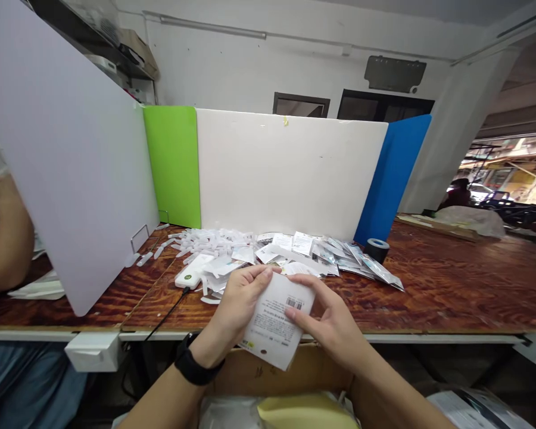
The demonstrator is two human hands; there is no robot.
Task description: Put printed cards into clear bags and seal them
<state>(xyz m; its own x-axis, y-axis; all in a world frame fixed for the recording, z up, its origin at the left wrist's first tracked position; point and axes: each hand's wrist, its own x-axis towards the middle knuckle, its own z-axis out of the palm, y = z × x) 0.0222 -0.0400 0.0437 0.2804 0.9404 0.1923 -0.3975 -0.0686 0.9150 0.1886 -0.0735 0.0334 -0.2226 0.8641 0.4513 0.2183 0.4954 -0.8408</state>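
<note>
A white flat packet [272, 325], printed with small text and a barcode, is tilted between my two hands in front of the table edge. My left hand [239, 298] grips its upper left side, thumb on the face. On the right edge, my right hand [335, 316] pinches it with the thumb near the barcode and the fingers mostly behind. Just beyond lies a heap of printed packets [302, 243], some with silvery edges. Left of these spreads a pile of small translucent white plastic pieces [218, 240]. A white box-shaped device [193, 271] with a cable sits by it.
White [290, 173], green [173, 167] and blue [395, 173] partition panels enclose the wooden table [451, 286]. A black tape roll [377, 250] stands at right. Below my hands is a cardboard box [236, 375] holding yellow material [308, 412]. Another person's arm [9, 238] shows far left.
</note>
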